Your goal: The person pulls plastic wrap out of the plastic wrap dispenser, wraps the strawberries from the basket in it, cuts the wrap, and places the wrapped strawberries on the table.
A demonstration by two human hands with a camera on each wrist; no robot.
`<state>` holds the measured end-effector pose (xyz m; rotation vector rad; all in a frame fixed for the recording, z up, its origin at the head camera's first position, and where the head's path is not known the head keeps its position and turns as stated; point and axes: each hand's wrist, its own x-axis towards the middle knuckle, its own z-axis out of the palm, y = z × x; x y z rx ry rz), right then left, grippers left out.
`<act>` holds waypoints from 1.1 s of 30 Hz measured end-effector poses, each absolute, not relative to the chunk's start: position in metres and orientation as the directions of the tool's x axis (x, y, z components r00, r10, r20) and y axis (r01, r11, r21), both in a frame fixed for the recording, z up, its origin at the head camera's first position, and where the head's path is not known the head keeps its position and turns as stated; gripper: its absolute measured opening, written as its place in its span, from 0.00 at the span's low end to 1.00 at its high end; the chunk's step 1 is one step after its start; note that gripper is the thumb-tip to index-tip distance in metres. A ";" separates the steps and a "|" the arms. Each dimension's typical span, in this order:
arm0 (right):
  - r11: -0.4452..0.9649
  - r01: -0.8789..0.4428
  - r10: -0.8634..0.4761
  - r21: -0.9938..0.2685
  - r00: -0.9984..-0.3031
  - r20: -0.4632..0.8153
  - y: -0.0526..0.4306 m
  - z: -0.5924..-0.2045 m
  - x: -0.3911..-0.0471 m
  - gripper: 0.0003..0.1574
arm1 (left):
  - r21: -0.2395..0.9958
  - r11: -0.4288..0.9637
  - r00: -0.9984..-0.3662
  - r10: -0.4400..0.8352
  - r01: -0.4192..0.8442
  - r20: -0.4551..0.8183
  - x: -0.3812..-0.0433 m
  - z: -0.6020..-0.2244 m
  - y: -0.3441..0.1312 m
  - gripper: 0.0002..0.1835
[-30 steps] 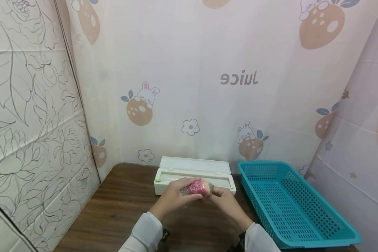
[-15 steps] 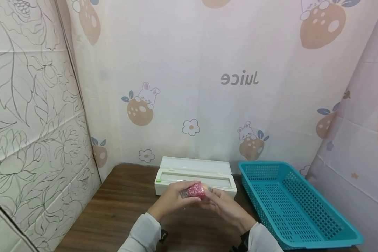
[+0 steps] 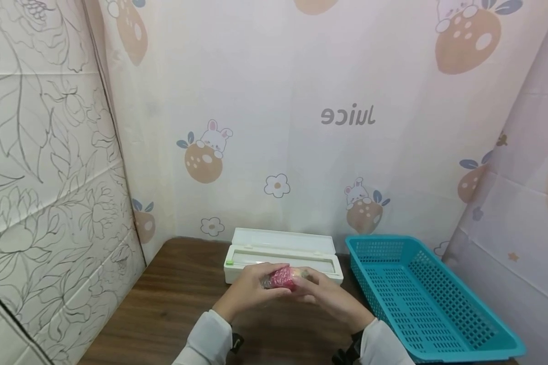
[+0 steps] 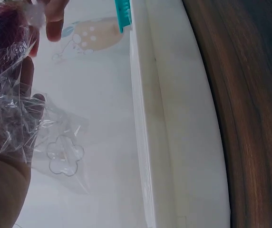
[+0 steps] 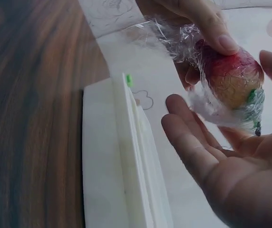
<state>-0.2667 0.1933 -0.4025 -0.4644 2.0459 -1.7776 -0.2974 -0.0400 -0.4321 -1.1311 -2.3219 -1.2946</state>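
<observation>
A red and yellow fruit (image 3: 283,278) with a green end (image 5: 254,102) is wrapped in clear cling film (image 5: 190,40), which trails off in a crumpled tail. My left hand (image 3: 246,290) grips the fruit by its red side, the thumb pressed on the film. Loose film (image 4: 12,114) bunches over the left palm in the left wrist view. My right hand (image 3: 331,299) is around the yellow-green end, palm turned up. Its fingers (image 5: 188,142) lie loosely extended beneath the fruit, its thumb close beside it. Behind both hands stands a white cling film dispenser (image 3: 278,251), lid raised.
A green slider (image 3: 229,262) sits at the dispenser's left end. To the right, a turquoise perforated basket (image 3: 438,309) stands on the brown wooden table (image 3: 160,299). Patterned cloth walls (image 3: 274,126) enclose the back and sides.
My right hand has shifted from pinching at the fruit's right end to cupping loosely around it. My left hand keeps its grip, nearly in place.
</observation>
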 end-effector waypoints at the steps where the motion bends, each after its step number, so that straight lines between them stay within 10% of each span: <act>1: 0.176 0.005 -0.474 -0.984 -0.876 -0.090 0.193 -0.401 -0.266 0.40 | 0.611 0.306 -0.668 0.507 0.731 0.545 -0.297 -0.432 -0.040 0.33; 13: 0.401 -0.103 -0.335 -0.910 -0.941 -0.041 0.190 -0.400 -0.265 0.37 | 0.553 0.331 -0.637 0.511 0.765 0.576 -0.299 -0.434 -0.042 0.32; 33: 0.301 -0.099 -0.392 -0.948 -0.919 -0.029 0.191 -0.406 -0.265 0.33 | 0.545 0.383 -0.658 0.553 0.746 0.511 -0.294 -0.431 -0.042 0.35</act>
